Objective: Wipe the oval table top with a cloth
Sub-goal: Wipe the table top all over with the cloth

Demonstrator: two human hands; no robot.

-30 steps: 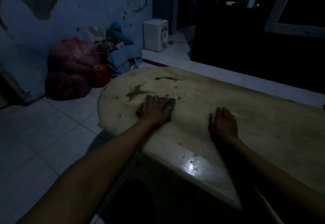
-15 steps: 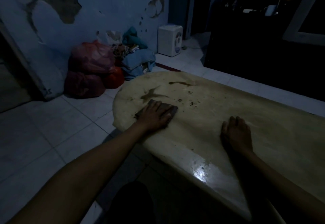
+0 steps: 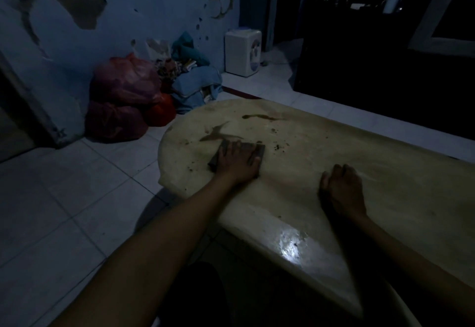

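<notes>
The pale oval table top [image 3: 334, 147] fills the right half of the head view, with dark streaks and crumbs near its rounded left end. My left hand [image 3: 237, 163] lies flat with straight fingers on a dark folded cloth [image 3: 260, 149], pressing it onto the top just below a dark stain [image 3: 218, 132]. Only the cloth's far and left edges show past the hand. My right hand [image 3: 343, 189] rests on the bare top to the right, its fingers curled under and holding nothing.
Red plastic bags [image 3: 123, 100] and a heap of blue cloth [image 3: 198, 87] lie on the tiled floor against the peeling wall. A small white appliance [image 3: 243, 53] stands beyond them. Dark furniture [image 3: 385, 77] runs behind the table. A bright reflection [image 3: 289, 245] marks the near edge.
My left hand and the cloth have barely shifted on the table. My right hand's fingers, straight before, have curled under. The camera has turned left.
</notes>
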